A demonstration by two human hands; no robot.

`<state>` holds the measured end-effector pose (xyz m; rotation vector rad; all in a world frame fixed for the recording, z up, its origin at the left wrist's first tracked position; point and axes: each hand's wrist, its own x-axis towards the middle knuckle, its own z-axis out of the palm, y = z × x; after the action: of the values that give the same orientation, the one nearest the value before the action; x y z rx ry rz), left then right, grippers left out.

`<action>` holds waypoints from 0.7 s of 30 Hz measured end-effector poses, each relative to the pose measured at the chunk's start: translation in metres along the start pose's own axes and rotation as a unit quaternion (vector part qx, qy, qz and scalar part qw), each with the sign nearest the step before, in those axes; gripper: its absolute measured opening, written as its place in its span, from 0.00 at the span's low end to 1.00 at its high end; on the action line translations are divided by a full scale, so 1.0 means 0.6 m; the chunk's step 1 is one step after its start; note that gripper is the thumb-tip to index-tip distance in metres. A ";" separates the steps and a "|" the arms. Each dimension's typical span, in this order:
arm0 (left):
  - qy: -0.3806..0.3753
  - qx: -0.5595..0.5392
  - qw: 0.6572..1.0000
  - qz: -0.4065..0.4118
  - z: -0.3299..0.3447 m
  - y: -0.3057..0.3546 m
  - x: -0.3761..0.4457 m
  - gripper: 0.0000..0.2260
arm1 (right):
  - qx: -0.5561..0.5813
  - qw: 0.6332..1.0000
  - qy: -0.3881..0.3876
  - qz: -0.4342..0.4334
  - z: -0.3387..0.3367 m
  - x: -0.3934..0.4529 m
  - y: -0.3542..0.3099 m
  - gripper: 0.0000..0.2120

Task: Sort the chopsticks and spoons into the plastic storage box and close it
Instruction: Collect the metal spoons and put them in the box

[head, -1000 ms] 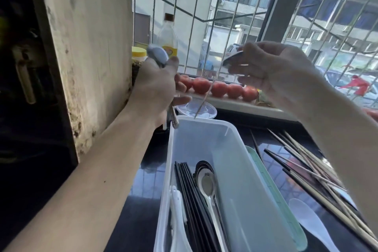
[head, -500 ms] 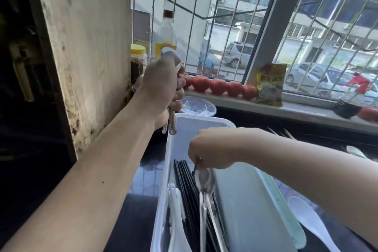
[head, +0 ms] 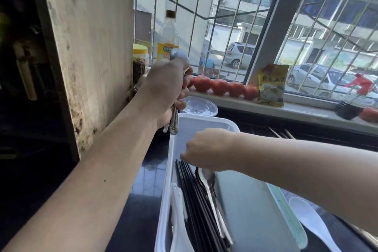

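**Right hand low in the box, left still clutching spoons**

Since half a second ago little has shifted: the right hand (head: 206,150) stays down inside the plastic storage box (head: 201,127), knuckles up, fingers curled over the bowl ends of the metal spoons (head: 212,192) lying there. Whether it still pinches one or has let go cannot be told, as the fingertips are hidden. A second ago that hand was raised by the window, holding a spoon.

The left hand (head: 166,90) remains lifted above the box's far left corner, fist clenched round a bundle of spoons (head: 173,122), handles pointing down, a bowl showing above the thumb.

Black chopsticks (head: 190,196) lie left of the spoons in the box. A white spoon (head: 306,217) and the pale green lid (head: 286,213) rest on the dark counter to the right.
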<state>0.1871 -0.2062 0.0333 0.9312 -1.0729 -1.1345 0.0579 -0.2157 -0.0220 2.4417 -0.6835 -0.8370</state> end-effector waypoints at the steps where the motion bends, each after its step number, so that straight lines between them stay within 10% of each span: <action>1: 0.000 0.003 1.000 0.008 -0.001 0.002 -0.001 0.09 | 0.010 1.000 0.014 0.006 0.001 -0.001 0.001 0.09; 9: 0.002 0.058 0.997 0.048 -0.013 0.001 -0.007 0.07 | 0.238 0.939 0.154 0.193 -0.024 -0.082 0.084 0.06; 11: -0.005 0.056 0.997 0.047 -0.010 0.003 -0.009 0.06 | 0.375 0.856 0.250 0.254 -0.028 -0.105 0.106 0.08; 15: -0.073 0.007 0.997 0.018 -0.003 0.008 -0.018 0.09 | 0.763 0.514 0.332 0.210 -0.058 -0.138 0.112 0.14; 21: -0.187 -0.013 0.982 0.001 0.001 0.020 -0.031 0.09 | 0.843 0.398 0.349 0.099 -0.087 -0.145 0.098 0.07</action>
<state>0.1879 -0.1854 0.0418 0.7094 -1.3559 -1.3520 0.0148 -0.1961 0.0853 3.2124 -1.8440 2.1461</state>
